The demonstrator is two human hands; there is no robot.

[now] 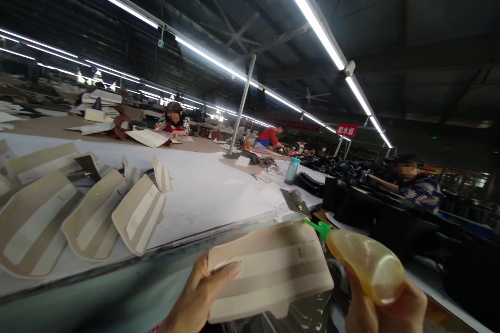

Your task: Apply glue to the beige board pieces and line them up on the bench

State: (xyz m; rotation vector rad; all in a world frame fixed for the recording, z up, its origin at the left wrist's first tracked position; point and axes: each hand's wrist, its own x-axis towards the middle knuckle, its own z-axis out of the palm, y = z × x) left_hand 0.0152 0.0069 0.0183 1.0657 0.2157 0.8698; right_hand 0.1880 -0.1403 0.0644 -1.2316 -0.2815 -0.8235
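Observation:
My left hand (199, 296) grips a cream and tan striped panel (269, 270) by its left edge, thumb pressed on top, holding it up over the table's front edge. My right hand (385, 312) is wrapped round a yellowish squeeze bottle (365, 265) with a green nozzle (317, 227). The nozzle tip touches the panel's upper right corner.
Several similar panels (94, 213) lie in a row on the white-covered table (203, 187) at left. A teal cup (291, 169) and dark pieces (312, 183) stand farther back. Other people sit at the long tables behind and at right. A pole (242, 104) rises mid-table.

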